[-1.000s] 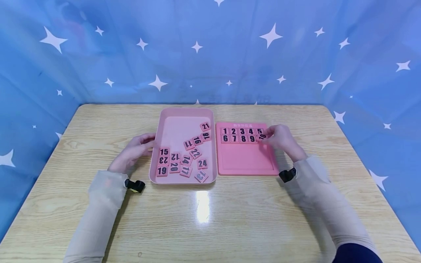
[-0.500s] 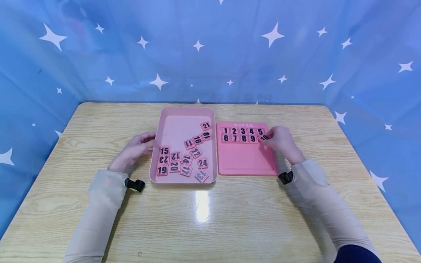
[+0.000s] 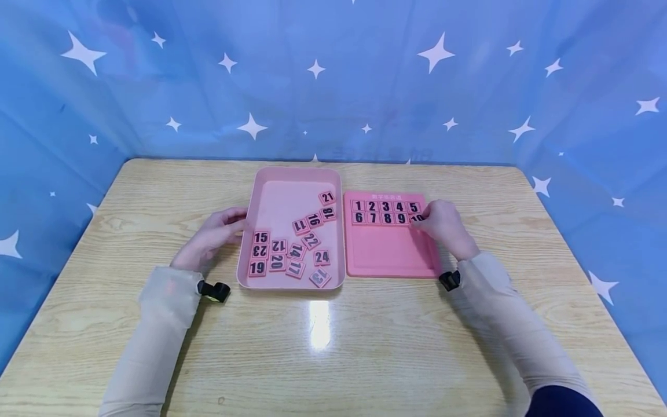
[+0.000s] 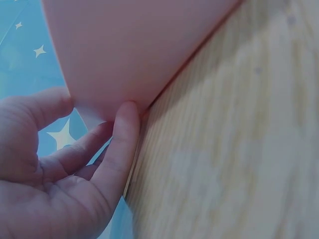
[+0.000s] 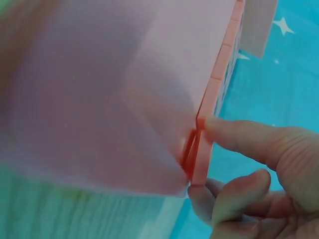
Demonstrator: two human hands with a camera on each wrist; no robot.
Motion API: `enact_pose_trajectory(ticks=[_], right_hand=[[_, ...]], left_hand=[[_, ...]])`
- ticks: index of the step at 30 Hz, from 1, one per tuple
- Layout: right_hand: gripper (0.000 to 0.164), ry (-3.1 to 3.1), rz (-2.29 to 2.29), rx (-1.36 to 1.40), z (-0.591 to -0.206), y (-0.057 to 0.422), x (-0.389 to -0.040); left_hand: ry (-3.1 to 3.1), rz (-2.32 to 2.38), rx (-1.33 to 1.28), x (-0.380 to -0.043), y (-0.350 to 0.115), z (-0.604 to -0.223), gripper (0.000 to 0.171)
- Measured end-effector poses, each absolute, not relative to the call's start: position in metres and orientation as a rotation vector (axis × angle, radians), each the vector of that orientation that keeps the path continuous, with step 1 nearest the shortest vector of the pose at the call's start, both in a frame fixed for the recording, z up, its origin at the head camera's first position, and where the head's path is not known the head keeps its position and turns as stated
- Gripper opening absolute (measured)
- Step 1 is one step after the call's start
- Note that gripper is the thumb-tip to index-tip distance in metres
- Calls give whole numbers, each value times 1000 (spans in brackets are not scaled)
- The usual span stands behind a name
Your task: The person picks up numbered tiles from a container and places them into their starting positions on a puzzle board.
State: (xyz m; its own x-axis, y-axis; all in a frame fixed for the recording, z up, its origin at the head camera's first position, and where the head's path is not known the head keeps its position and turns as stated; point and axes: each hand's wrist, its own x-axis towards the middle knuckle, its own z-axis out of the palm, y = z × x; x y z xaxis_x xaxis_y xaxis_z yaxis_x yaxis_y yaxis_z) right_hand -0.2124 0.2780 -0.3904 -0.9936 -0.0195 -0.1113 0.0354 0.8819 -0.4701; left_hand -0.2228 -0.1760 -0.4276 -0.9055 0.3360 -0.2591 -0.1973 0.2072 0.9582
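Note:
My left hand (image 3: 212,237) touches the left wall of a shallow pink tray (image 3: 285,200). In the left wrist view, fairly straight fingers rest against the tray's outer side and rim. Inside the tray lie several number tiles, turned various ways, among them tile 15 (image 3: 261,237) and tile 24 (image 3: 321,257). At the right end of the second row on a pink number puzzle board (image 3: 388,249), my right hand (image 3: 447,229) pinches the number 10 tile (image 3: 417,218). The right wrist view shows this tile (image 5: 202,157) between the fingertips, slightly tilted at the end of the row.
Tiles 1 to 5 fill the board's top row and 6 to 9 (image 3: 401,218) stand below them. Tray and board lie side by side on a wooden table (image 3: 365,347). A blue star-printed curtain (image 3: 333,92) surrounds the table's back and sides.
The number 10 tile has turned from slanted to nearly straight and come in line with its row, the right hand's fingers still on it. The left hand has stayed at the tray.

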Motion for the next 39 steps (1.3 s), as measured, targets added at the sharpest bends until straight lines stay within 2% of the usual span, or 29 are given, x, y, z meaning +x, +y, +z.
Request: enact_pose_trajectory(ticks=[9, 21, 28, 33, 39], right_hand=[[24, 2955, -640, -125, -387, 283, -210], [25, 2907, -720, -53, -388, 283, -218], [32, 2950, -755, -80, -375, 281, -215], [39, 2927, -910, -143, -361, 257, -222], [40, 2785, -1108, -297, -358, 202, -235]], left_hand=[[2073, 1754, 151, -223, -176, -427, 51], [2066, 1753, 91, -223, -177, -428, 51], [2045, 1760, 98, -226, -173, -425, 51], [2035, 1770, 93, -227, -173, -425, 51], [2043, 1769, 82, -224, -175, -425, 51]])
